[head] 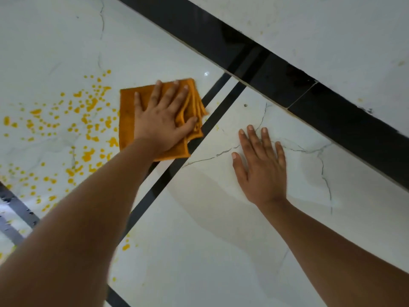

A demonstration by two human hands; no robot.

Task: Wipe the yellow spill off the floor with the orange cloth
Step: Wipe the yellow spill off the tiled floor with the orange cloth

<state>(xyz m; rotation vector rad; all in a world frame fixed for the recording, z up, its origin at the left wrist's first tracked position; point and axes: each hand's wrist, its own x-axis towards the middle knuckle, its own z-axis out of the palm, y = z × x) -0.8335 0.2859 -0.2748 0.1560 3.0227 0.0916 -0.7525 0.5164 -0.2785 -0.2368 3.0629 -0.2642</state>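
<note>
Left grip flat atop orange cloth, yellow spill just beside.

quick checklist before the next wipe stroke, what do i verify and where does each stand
1. Left hand pressing flat on the orange cloth: ok.
2. Cloth edge meets the yellow spill: ok, its left edge borders the drops.
3. Cloth tidy: not ok, folded layers fan out at its right edge.
4. Spill cleared: not ok, drops cover the floor left of the cloth.
5. Right hand braced flat on bare tile, away from the spill: ok.
6. Cloth underside still clean: cannot tell.
</note>
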